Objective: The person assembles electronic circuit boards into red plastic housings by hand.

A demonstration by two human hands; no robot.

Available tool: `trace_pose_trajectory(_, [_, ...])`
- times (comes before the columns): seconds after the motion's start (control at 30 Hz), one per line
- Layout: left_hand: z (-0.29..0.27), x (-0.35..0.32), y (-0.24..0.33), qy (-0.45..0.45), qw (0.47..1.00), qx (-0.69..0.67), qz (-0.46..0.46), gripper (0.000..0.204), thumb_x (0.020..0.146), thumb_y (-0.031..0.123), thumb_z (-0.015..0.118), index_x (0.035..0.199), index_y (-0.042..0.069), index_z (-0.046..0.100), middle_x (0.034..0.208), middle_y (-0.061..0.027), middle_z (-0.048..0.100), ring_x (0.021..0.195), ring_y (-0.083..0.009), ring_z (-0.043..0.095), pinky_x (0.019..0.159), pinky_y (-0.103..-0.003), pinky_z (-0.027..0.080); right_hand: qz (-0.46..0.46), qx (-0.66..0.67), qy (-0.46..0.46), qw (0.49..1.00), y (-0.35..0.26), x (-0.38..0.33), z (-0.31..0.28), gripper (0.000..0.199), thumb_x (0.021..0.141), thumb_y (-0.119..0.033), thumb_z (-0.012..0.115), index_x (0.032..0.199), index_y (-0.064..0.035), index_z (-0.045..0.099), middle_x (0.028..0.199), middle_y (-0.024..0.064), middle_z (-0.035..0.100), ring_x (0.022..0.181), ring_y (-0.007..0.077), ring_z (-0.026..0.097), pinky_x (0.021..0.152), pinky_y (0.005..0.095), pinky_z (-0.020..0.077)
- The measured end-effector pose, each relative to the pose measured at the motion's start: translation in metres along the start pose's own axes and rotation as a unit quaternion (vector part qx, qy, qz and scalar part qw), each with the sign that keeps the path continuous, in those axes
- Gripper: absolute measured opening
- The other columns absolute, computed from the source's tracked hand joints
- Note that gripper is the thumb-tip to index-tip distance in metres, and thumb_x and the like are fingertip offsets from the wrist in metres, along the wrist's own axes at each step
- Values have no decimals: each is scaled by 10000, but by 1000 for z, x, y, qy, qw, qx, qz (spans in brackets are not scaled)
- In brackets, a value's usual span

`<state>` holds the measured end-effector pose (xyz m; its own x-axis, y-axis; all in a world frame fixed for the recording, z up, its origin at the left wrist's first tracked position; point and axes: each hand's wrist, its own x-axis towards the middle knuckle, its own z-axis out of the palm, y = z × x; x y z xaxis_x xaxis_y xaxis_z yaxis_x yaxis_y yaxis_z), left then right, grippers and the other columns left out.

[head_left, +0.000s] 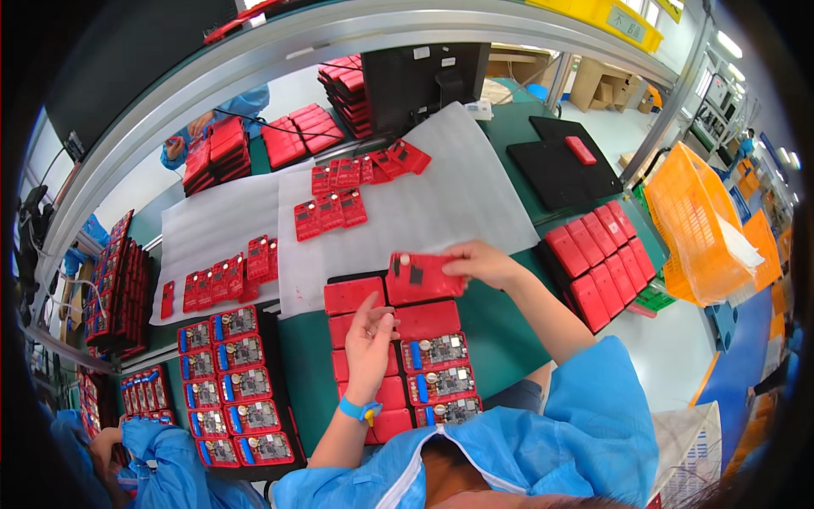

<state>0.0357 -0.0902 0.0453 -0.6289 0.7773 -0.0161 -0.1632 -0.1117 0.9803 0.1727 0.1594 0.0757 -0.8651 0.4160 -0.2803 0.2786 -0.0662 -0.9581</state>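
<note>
My right hand [483,265] grips the right edge of a red plastic cover [424,278] with a dark rectangle on its face. The cover is above the far right corner of a black tray [343,277] in front of me. Over the tray's left column, my left hand [370,339] is half curled, with its fingers apart and nothing visible in them. Red covers [354,296] fill that column. In the right column, a red cover [427,321] lies beyond several red housings [437,351] with exposed circuit boards and blue parts.
More red covers [331,214] lie on a white sheet [398,204]. A tray of circuit-board housings [246,383] stands left, a tray of closed red cases [598,254] right. Black pads [564,161], a monitor [424,81] and an orange basket [695,212] are beyond. A co-worker's sleeve [174,462] is near left.
</note>
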Motion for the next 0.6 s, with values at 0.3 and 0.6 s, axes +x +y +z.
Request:
trace_pose_trajectory(0.3, [10,-39,-8,-108,975,-144,-128,459,1044,92,581,1469,-22,448,1095,-107,697,853,-153,686,727,-258,564,-29,73,-75,994,46,-87,28,483,952,-270,708,1349,-6,628,1139,40,705,995,88,630,846,278,510])
trace_pose_trajectory(0.6, [18,-73,-29,-48,920,-336,-198,283,1061,107,547,1333,28,555,1087,-113,709,852,-174,707,741,-305,604,-210,303,-44,928,95,-123,81,1133,713,-366,943,1581,-18,304,1547,120,463,1441,250,434,1162,429,389])
